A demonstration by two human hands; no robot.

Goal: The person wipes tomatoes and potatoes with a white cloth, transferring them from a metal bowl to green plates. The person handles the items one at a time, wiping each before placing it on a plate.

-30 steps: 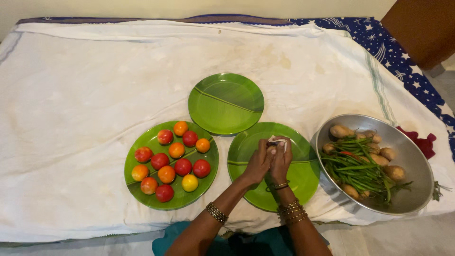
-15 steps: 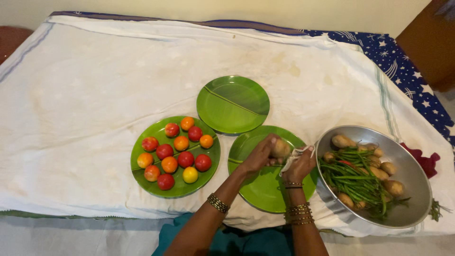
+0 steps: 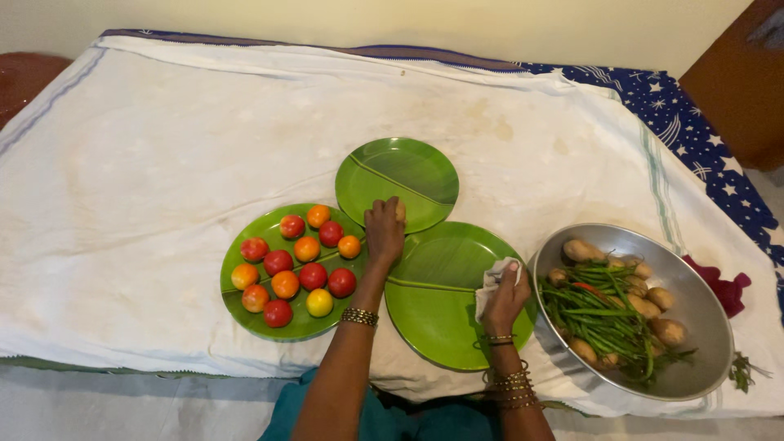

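My left hand [image 3: 384,235] is closed over a small tan potato [image 3: 400,212] at the near rim of the back green plate [image 3: 408,167]. Lower right, my right hand [image 3: 506,300] grips a crumpled white cloth [image 3: 492,278] above the right edge of the front green plate [image 3: 433,314], close to the steel bowl [image 3: 702,359]. That bowl holds green beans [image 3: 600,314] and several potatoes [image 3: 584,249]. A third green plate [image 3: 245,322] on the left carries several red, orange and yellow tomatoes [image 3: 312,276].
Everything rests on a white cloth [image 3: 163,163] spread over a bed or table. A blue starred fabric [image 3: 719,155] shows at the right, with a dark red cloth [image 3: 723,290] beside the bowl. A few stray beans [image 3: 743,371] lie right of the bowl.
My hands have parted over the front plate. The left one carried the potato up to the back plate's rim, and the right one drew the cloth towards the bowl.
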